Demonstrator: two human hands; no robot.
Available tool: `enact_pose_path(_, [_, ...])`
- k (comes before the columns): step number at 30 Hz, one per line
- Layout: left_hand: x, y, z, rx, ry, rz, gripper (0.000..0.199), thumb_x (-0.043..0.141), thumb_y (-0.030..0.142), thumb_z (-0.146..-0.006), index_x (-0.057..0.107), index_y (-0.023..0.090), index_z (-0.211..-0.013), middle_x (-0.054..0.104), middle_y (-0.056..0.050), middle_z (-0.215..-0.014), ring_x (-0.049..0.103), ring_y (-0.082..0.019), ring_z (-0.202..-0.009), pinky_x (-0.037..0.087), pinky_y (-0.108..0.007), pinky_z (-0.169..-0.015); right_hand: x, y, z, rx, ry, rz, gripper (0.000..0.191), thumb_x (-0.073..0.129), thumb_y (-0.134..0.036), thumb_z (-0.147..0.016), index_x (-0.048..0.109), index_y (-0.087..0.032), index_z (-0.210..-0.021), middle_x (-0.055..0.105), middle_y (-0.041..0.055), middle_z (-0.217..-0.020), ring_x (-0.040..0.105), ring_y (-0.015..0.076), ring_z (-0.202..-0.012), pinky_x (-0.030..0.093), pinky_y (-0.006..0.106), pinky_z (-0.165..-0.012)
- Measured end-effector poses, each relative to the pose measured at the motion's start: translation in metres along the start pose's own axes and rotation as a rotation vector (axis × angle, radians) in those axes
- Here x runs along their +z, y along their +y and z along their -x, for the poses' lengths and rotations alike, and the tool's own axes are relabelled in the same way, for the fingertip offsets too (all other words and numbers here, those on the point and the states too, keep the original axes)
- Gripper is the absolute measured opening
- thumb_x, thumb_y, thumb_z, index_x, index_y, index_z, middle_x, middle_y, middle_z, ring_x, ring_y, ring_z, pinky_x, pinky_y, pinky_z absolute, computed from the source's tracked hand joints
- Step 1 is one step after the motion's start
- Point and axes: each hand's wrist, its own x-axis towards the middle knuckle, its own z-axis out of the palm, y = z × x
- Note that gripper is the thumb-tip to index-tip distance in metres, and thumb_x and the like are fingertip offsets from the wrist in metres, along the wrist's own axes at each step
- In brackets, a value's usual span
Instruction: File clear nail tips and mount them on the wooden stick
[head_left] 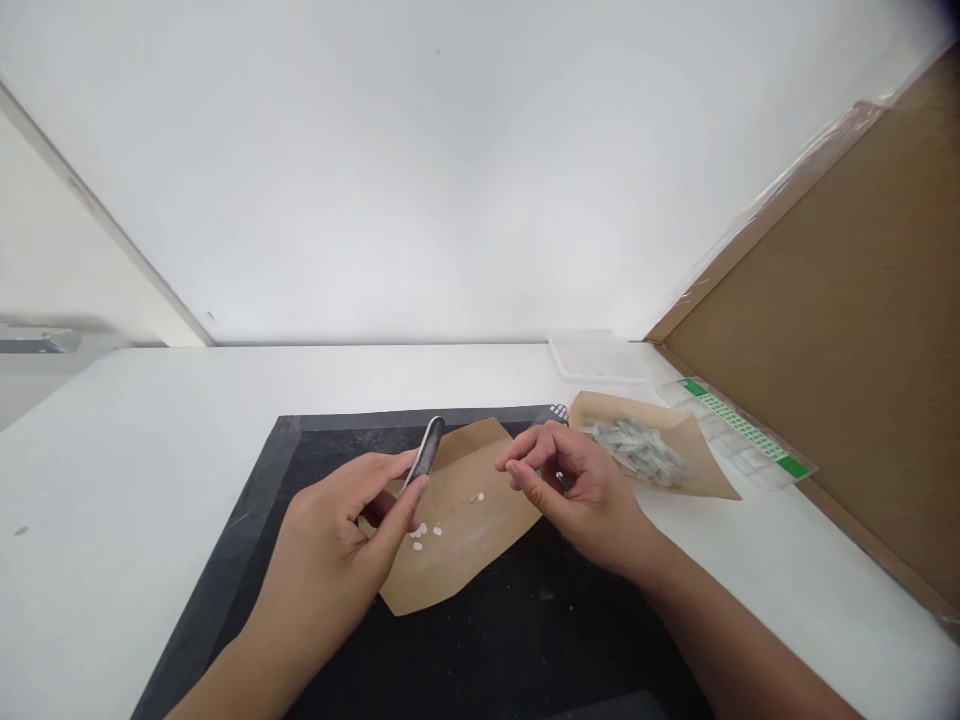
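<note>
Between thumb and fingers, my left hand point(345, 530) grips a slim dark strip with a pale edge point(426, 455), tilted upward; its exact kind does not show. My right hand point(574, 490) is raised to the right of it, thumb and fingertips brought together in a pinch. Whatever it may hold is too small to make out. Below both hands lies a sheet of brown paper point(457, 570). Several small white pieces point(437, 531) are scattered on the paper, some close to my left fingers.
The paper rests on a black mat point(510, 640) on a white table point(97, 510). Behind my right hand, another brown paper point(716, 470) bears a pile of small translucent packets point(641, 452). A clear plastic tray point(600, 360) and a green-marked clear organizer point(750, 435) stand near a cardboard panel point(847, 330).
</note>
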Motion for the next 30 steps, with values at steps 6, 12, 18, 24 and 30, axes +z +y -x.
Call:
enact_pose_path(6, [0.001, 0.002, 0.001, -0.074, -0.148, 0.087, 0.035, 0.061, 0.043, -0.101, 0.072, 0.028, -0.131, 0.077, 0.004, -0.074, 0.076, -0.018, -0.068, 0.059, -0.026, -0.063, 0.003, -0.004, 0.001, -0.068, -0.088, 0.061, 0.020, 0.058, -0.029, -0.106, 0.051, -0.025, -0.087, 0.074, 0.0041, -0.103, 0.064, 0.0171, -0.082, 0.044, 0.032, -0.065])
enact_pose_path(12, [0.000, 0.004, 0.003, -0.155, -0.236, 0.201, 0.029, 0.059, 0.046, -0.101, 0.067, 0.028, -0.122, 0.081, -0.003, -0.101, 0.080, -0.021, -0.082, 0.061, -0.028, -0.066, 0.005, -0.002, 0.001, -0.101, -0.049, 0.107, 0.020, 0.060, -0.027, -0.104, 0.050, -0.026, -0.087, 0.074, 0.0049, -0.103, 0.063, 0.0184, -0.081, 0.044, 0.033, -0.068])
enact_pose_path(18, [0.001, 0.006, 0.007, -0.195, -0.279, 0.193, 0.028, 0.050, 0.052, -0.105, 0.054, 0.026, -0.098, 0.061, 0.006, -0.062, 0.060, -0.015, -0.050, 0.047, -0.024, -0.050, 0.002, 0.001, 0.000, -0.105, -0.019, 0.140, 0.021, 0.063, -0.027, -0.101, 0.050, -0.026, -0.085, 0.074, 0.0046, -0.101, 0.063, 0.0185, -0.078, 0.043, 0.032, -0.063])
enact_pose_path(24, [-0.001, 0.007, 0.002, -0.159, -0.199, 0.062, 0.043, 0.046, 0.060, -0.105, 0.043, 0.025, -0.079, 0.049, 0.006, -0.060, 0.047, -0.014, -0.050, 0.036, -0.025, -0.048, -0.008, 0.005, -0.003, -0.091, 0.080, 0.247, 0.023, 0.064, -0.031, -0.101, 0.051, -0.025, -0.083, 0.075, 0.0043, -0.100, 0.059, 0.0168, -0.069, 0.042, 0.033, -0.060])
enact_pose_path(30, [-0.003, 0.006, 0.003, -0.126, -0.173, -0.085, 0.043, 0.031, 0.056, -0.109, 0.039, 0.026, -0.080, 0.053, 0.004, -0.063, 0.052, -0.017, -0.054, 0.035, -0.029, -0.053, -0.026, 0.010, -0.009, -0.060, 0.164, 0.354, 0.024, 0.063, -0.037, -0.102, 0.052, -0.025, -0.084, 0.076, 0.0062, -0.102, 0.057, 0.0171, -0.066, 0.042, 0.036, -0.059])
